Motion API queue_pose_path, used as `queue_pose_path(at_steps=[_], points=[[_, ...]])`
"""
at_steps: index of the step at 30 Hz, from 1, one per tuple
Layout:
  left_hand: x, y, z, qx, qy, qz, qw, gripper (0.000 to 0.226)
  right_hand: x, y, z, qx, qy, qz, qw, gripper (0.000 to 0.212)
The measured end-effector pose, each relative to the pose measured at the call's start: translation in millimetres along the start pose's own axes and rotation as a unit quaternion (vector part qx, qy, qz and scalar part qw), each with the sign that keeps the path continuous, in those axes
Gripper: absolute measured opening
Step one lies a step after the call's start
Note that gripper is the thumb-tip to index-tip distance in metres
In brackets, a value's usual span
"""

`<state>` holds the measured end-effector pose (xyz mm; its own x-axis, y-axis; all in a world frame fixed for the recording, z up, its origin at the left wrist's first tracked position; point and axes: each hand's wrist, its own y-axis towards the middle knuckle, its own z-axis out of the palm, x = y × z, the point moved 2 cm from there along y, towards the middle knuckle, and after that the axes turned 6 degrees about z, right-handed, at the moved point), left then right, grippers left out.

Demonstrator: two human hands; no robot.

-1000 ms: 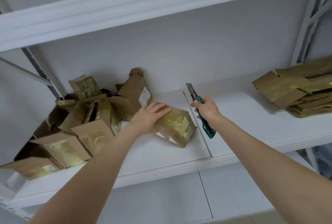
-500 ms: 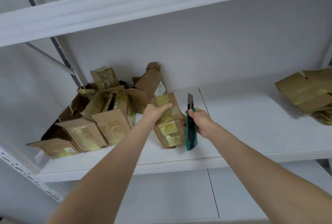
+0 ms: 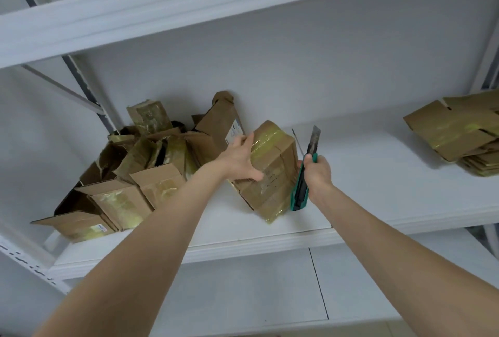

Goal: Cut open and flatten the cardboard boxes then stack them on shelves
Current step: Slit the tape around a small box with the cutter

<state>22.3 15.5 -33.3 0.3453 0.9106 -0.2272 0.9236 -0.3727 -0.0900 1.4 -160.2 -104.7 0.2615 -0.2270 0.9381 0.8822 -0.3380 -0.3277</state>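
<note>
A taped brown cardboard box (image 3: 272,172) stands tilted on the white shelf (image 3: 364,174). My left hand (image 3: 240,158) grips its left side, thumb on the front face. My right hand (image 3: 317,174) is just right of the box and grips a green utility knife (image 3: 303,177), whose blade is extended and points up beside the box's right edge. A pile of several taped and opened boxes (image 3: 140,169) lies at the left of the shelf. A stack of flattened boxes (image 3: 459,134) lies at the right.
Another white shelf board (image 3: 189,4) runs overhead, and a lower shelf (image 3: 243,290) lies below. A grey metal upright and brace (image 3: 78,77) stand at the left. The wall closes the back.
My left hand has turned the box and tipped it up on the shelf, closer to me. My right hand has raised the knife, its blade now beside the box's right edge.
</note>
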Motion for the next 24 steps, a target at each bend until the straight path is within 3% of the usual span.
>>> queue_pose_path(at_steps=[4, 14, 19, 24], points=[[-2, -6, 2, -0.009, 0.110, 0.077, 0.991, 0.128, -1, -1, -5, 0.019, -0.006, -0.016, 1.000, 0.023], [3, -8, 26, -0.064, 0.113, -0.029, 0.991, 0.129, -13, -16, -9, 0.099, -0.096, -0.030, 0.990, 0.022], [0, -12, 10, -0.203, 0.175, 0.061, 0.961, 0.130, -1, -14, -15, 0.070, -0.038, -0.062, 0.995, 0.021], [7, -16, 40, -0.153, 0.149, 0.040, 0.976, 0.129, -7, -18, -11, 0.080, -0.013, -0.041, 0.996, 0.019]])
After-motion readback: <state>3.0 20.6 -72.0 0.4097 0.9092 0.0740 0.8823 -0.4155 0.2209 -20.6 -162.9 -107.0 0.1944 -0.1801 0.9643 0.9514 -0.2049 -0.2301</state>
